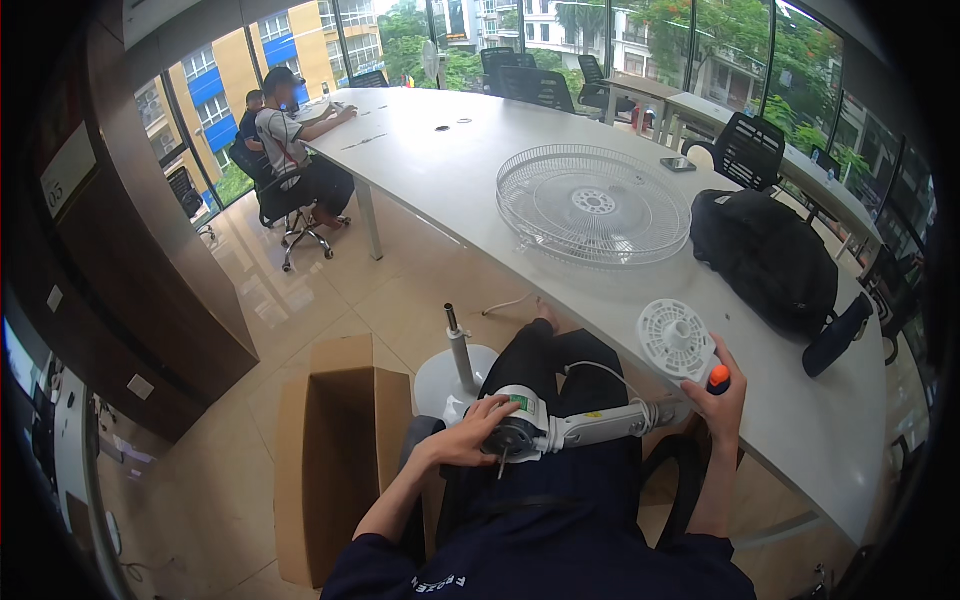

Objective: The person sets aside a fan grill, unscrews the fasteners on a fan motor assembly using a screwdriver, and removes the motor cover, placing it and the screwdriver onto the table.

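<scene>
Across my lap lies a fan motor head [514,436] with a dark body, a white housing and a thin metal shaft. A white neck [600,427] runs from it to the right. My left hand [466,437] is closed around the motor, fingers over its top. At the table's near edge, my right hand [724,400] grips a screwdriver [719,378] with an orange and black handle. The same hand holds up a round white slotted plastic cover [676,340] by its edge. A white cable [604,367] loops over my thighs.
A wire fan grille [594,204], a phone [678,164], a black backpack [765,262] and a dark bottle [838,336] are on the white table [420,160]. An open cardboard box [343,470] and a fan pole [460,350] stand left of me. Two people sit at the far left.
</scene>
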`<state>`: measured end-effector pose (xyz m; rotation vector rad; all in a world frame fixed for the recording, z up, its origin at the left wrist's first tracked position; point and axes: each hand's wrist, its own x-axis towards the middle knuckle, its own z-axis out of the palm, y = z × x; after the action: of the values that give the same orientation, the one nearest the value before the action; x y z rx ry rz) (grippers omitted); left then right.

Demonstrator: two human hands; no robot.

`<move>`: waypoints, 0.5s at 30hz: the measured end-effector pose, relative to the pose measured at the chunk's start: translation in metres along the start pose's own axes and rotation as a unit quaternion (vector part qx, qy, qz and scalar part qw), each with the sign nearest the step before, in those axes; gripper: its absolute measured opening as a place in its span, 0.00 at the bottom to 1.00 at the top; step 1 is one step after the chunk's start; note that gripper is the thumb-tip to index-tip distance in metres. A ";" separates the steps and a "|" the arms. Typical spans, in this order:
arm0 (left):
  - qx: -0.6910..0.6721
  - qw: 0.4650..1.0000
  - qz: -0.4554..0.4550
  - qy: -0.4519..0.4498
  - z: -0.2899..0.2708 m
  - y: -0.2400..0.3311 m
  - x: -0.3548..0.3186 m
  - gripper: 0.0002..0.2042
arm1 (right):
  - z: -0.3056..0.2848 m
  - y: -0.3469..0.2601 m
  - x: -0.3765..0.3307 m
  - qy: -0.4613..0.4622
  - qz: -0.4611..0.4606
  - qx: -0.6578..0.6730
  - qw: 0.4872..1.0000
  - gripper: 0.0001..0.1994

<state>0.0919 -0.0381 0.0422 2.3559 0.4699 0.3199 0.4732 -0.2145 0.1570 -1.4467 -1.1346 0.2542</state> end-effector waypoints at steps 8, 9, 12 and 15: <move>-0.314 0.925 -0.191 0.100 -0.005 -0.030 0.031 0.23 | -0.036 -0.006 0.000 0.089 0.105 -0.059 0.989 0.37; -0.293 0.930 -0.193 0.108 -0.002 -0.021 0.036 0.17 | -0.040 -0.011 -0.001 0.101 0.123 -0.058 0.986 0.36; -0.115 0.990 -0.039 0.072 -0.004 -0.005 0.054 0.15 | -0.056 -0.018 -0.001 0.128 0.163 -0.065 0.976 0.36; -0.060 0.997 0.036 0.024 -0.018 0.014 0.079 0.12 | -0.071 -0.022 0.006 0.108 0.145 -0.122 0.976 0.36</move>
<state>0.1601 -0.0036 0.0727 2.2550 0.3787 0.4262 0.5166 -0.2598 0.1967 -1.8134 -0.7957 0.1583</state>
